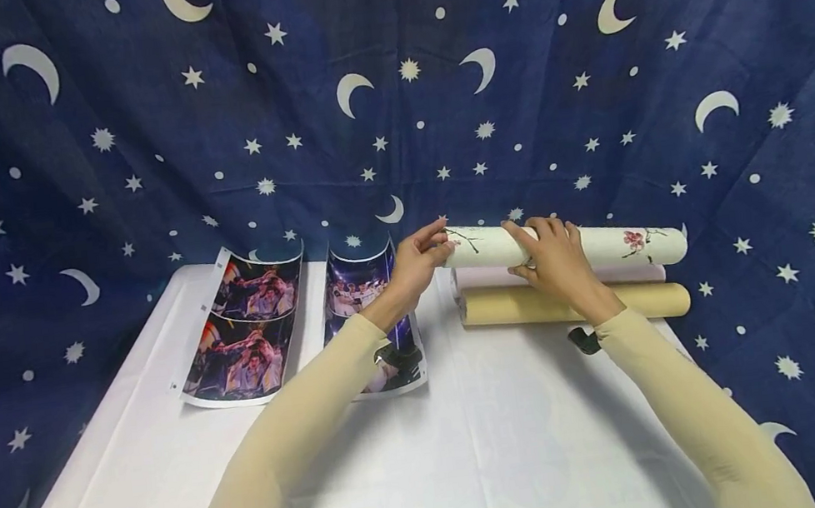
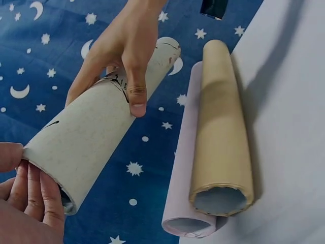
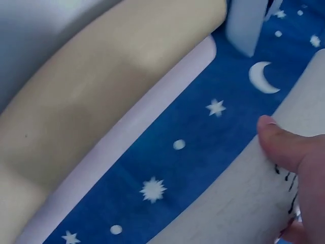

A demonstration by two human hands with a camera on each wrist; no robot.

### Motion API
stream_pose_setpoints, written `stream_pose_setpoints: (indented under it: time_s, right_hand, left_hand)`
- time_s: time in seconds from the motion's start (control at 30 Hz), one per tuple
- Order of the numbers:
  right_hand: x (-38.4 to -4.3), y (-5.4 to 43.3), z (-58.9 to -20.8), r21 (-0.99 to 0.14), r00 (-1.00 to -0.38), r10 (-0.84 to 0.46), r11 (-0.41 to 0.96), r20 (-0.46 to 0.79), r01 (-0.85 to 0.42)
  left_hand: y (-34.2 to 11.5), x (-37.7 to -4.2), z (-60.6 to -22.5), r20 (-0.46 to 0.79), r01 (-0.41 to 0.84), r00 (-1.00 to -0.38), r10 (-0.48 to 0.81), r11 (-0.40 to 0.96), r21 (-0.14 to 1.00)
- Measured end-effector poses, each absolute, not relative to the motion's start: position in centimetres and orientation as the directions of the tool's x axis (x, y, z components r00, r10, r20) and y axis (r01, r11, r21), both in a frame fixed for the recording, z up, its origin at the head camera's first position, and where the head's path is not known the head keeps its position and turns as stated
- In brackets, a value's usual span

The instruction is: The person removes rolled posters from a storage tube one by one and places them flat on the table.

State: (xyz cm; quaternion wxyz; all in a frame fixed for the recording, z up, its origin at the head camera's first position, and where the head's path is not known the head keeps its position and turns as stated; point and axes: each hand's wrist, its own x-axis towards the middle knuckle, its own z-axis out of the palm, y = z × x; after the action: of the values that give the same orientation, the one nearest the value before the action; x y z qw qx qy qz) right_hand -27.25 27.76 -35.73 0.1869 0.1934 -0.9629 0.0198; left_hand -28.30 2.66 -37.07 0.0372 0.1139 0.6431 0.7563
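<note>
A white paper roll (image 1: 482,250) printed with dark branches and red blossoms is held up level at the back of the table. My left hand (image 1: 410,275) pinches the rim of its left end; in the left wrist view, fingers reach inside the hollow end and the thumb lies outside. Around the roll's middle, my right hand (image 1: 558,266) grips with the thumb on the near side. Just below and nearer to me in the head view lie a pale pink roll (image 2: 183,152) and a tan roll (image 2: 221,132), side by side. Most of the pink one is hidden in the head view.
Two curling printed sheets, a left one (image 1: 250,330) and a right one (image 1: 362,288), lie at the table's back left. My left forearm passes over the right sheet. A white cloth covers the table (image 1: 475,447). A dark blue curtain (image 1: 388,80) with moons and stars hangs behind.
</note>
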Motion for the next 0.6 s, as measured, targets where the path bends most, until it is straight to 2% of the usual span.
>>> stream_pose_setpoints:
  time_s: [0.43,0.6]
  right_hand:
    - [-22.4,25.6,-37.1,0.070,-0.790,-0.467,0.874,0.397,-0.481]
    - [-20.9,24.6,-37.8,0.080,-0.773,-0.498,0.856,0.393,-0.511]
  left_hand:
    - [-0.9,-23.0,-39.2,0.062,0.015,-0.966,0.250,-0.188,0.982]
    - [-2.4,-21.0,-39.8,0.037,0.000,-0.969,0.244,-0.150,0.989]
